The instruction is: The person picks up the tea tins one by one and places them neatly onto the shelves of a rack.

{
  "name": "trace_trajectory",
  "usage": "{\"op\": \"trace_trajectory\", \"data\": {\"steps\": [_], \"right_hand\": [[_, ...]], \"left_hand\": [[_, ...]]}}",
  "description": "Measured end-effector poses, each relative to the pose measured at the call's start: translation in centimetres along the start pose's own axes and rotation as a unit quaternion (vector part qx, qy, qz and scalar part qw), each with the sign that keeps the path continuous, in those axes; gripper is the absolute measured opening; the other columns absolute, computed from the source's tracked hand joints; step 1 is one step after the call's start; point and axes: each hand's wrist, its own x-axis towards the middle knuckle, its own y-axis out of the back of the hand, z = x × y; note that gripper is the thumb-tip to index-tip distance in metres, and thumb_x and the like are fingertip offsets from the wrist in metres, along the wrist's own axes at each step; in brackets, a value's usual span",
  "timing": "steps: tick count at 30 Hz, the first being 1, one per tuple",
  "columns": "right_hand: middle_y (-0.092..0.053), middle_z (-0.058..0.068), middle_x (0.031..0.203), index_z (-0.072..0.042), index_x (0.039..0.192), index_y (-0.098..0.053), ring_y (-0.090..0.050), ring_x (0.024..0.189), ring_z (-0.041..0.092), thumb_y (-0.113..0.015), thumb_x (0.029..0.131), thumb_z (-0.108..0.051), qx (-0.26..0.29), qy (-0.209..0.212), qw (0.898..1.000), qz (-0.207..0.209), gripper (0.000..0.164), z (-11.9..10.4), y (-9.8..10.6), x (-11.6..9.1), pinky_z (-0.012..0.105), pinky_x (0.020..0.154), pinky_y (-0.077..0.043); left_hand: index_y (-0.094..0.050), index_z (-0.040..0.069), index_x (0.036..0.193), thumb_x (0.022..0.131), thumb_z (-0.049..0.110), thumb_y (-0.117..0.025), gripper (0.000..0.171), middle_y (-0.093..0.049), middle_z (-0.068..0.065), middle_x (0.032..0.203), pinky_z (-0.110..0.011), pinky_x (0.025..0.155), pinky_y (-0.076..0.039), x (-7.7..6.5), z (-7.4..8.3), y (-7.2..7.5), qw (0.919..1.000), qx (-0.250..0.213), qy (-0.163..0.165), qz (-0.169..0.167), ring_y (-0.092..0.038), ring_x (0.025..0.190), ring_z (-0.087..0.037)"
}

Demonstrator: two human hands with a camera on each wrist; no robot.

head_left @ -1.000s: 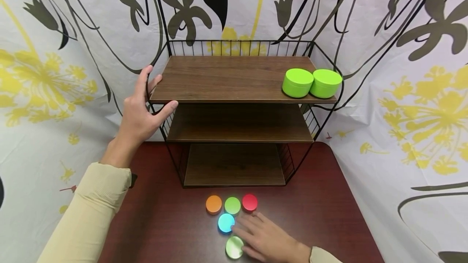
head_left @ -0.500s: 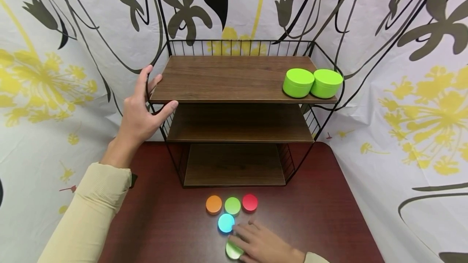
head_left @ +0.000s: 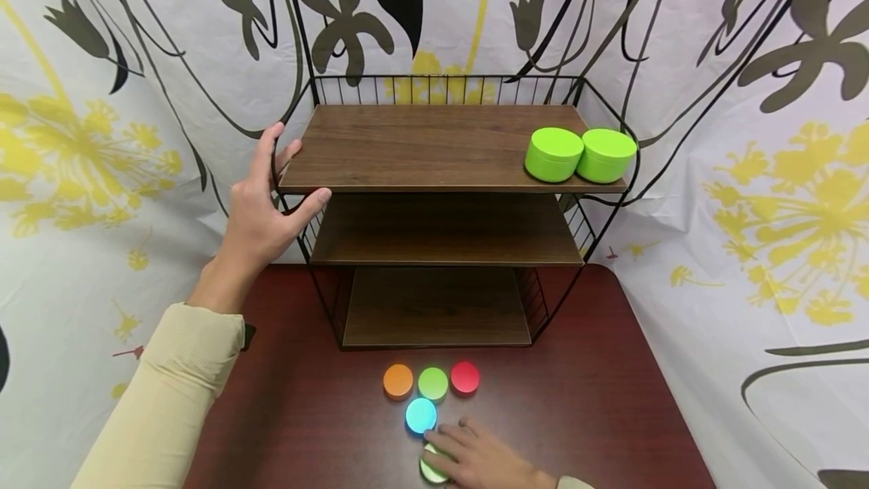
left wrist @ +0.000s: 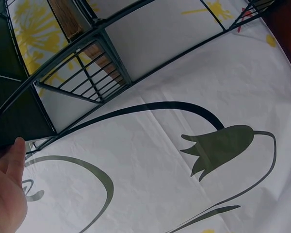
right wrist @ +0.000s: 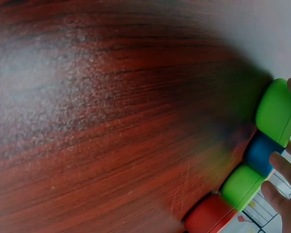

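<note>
In the head view, my left hand [head_left: 256, 210] holds the left side of a wire-and-wood shelf rack [head_left: 434, 148], thumb along the top board's front edge, fingers outside the frame. My right hand [head_left: 487, 462] lies over the nearest light green jar [head_left: 431, 472], its fingers spread and reaching across the lid, partly hiding it. Just beyond stands a blue round jar [head_left: 421, 415]. Behind that are an orange jar [head_left: 397, 381], a green jar [head_left: 433, 384] and a red jar [head_left: 465, 377]. In the right wrist view, fingertips are right at the near green jar [right wrist: 275, 111].
Two larger lime-green jars [head_left: 554, 154] stand side by side at the right end of the top board. Below are a middle board [head_left: 444, 229] and a bottom board [head_left: 434, 306]. The rack stands on a dark red table [head_left: 597, 398] before a floral-patterned cloth [head_left: 713, 247].
My right hand has moved left and toward me, from beside the near green jar to over its lid. The left hand and the jars have stayed in place.
</note>
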Motion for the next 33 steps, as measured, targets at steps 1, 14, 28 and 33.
{"op": "trace_trajectory", "data": {"steps": [1,14,28,33], "right_hand": [[-0.048,0.004,0.15,-0.021,0.15,-0.046,-0.049,0.131,0.019,-0.027,0.104,-0.06,-0.001,0.0,1.0,-0.002,0.064,-0.04,-0.06,0.03,0.041,0.098,-0.045],[-0.046,-0.003,0.151,-0.022,0.153,-0.041,-0.051,0.124,0.013,-0.024,0.103,-0.063,-0.029,0.022,0.999,-0.036,0.066,-0.37,-0.61,0.76,0.034,0.095,-0.046],[-0.046,-0.006,0.15,-0.023,0.153,-0.04,-0.05,0.119,0.01,-0.026,0.102,-0.064,-0.03,0.026,0.998,-0.05,0.067,-0.53,-0.8,0.85,0.03,0.094,-0.045],[-0.047,-0.007,0.148,-0.023,0.152,-0.041,-0.05,0.118,0.01,-0.026,0.103,-0.063,-0.02,0.026,0.998,-0.056,0.065,-0.51,-0.65,0.96,0.029,0.093,-0.044]], "left_hand": [[-0.032,0.015,0.155,0.085,0.031,-0.078,0.086,-0.058,-0.003,0.14,-0.044,0.094,-0.046,0.0,0.0,-0.01,1.0,-0.001,0.001,0.0,-0.064,0.115,-0.032],[-0.032,0.014,0.155,0.085,0.03,-0.078,0.086,-0.059,-0.003,0.14,-0.038,0.096,-0.045,-0.01,0.06,-0.04,1.0,-0.004,0.006,-0.003,-0.063,0.116,-0.031],[-0.032,0.013,0.155,0.085,0.029,-0.079,0.086,-0.058,-0.005,0.14,-0.041,0.102,-0.043,-0.04,0.04,0.05,0.9999,-0.01,0.005,-0.007,-0.059,0.122,-0.028],[-0.032,0.013,0.155,0.086,0.031,-0.078,0.085,-0.058,-0.005,0.14,-0.045,0.101,-0.044,-0.05,0.03,0.07,0.9999,-0.006,0.005,-0.007,-0.06,0.121,-0.031]]}}
